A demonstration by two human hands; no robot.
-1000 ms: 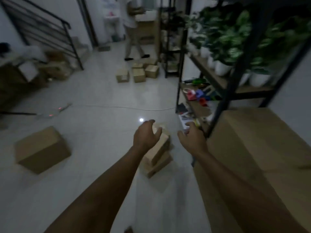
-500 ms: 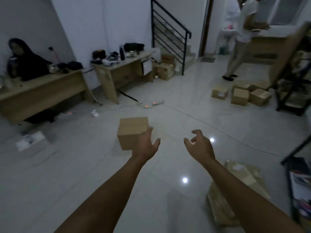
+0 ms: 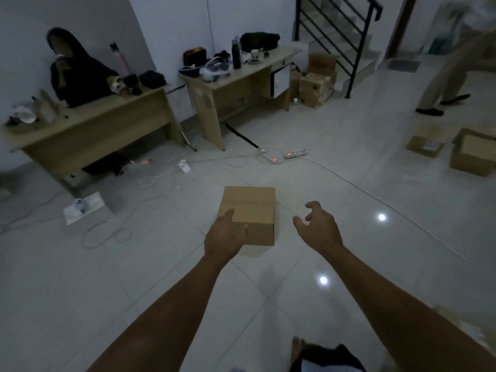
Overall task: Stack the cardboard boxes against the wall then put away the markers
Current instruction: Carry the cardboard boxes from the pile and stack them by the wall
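Note:
A closed cardboard box (image 3: pixel 251 208) sits on the tiled floor in the middle of the view. My left hand (image 3: pixel 224 234) is stretched out in front of its near left corner, fingers apart, holding nothing. My right hand (image 3: pixel 319 228) hovers to the right of the box, fingers curled apart, also holding nothing and clear of the box. More cardboard boxes (image 3: pixel 473 154) lie on the floor at the far right, and a stack of boxes (image 3: pixel 316 84) stands by the stairs. No markers are visible.
Two wooden desks (image 3: pixel 230 87) stand along the back wall, a seated person (image 3: pixel 75 73) behind the left one. Power strips (image 3: pixel 281 155) and cables cross the floor beyond the box. Another person's legs (image 3: pixel 442 84) pass at the right. A paper (image 3: pixel 83 206) lies left.
The view has swung left from the plant shelf and the leaning boxes to the room's middle. The lone box is now closer and centred, with both hands nearer to it.

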